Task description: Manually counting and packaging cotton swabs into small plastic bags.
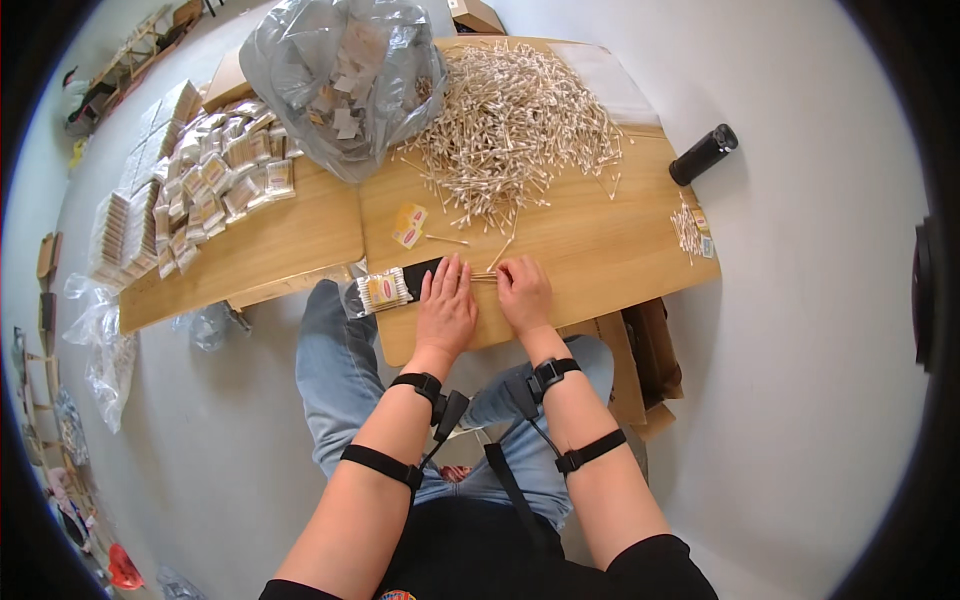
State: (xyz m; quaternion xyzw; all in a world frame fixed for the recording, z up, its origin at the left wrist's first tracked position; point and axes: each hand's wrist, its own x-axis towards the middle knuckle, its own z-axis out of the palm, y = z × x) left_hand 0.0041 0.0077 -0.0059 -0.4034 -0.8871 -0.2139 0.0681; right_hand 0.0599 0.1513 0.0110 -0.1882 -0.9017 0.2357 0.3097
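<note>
Black flat piece (416, 280) partly hidden under left hand (447, 308), shirt (465, 550) cut off below (its emblem (397, 595) too)

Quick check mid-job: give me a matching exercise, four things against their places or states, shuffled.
1. Left hand
2. Right hand
3. Black cylinder
4. Grey plastic bag

A. By the table's right edge
B. Paper scraps inside
C. Fingers curled at the thin sticks
D. Fingers extended, at the black strip

Pairs: 1-D, 2-C, 3-A, 4-B
</note>
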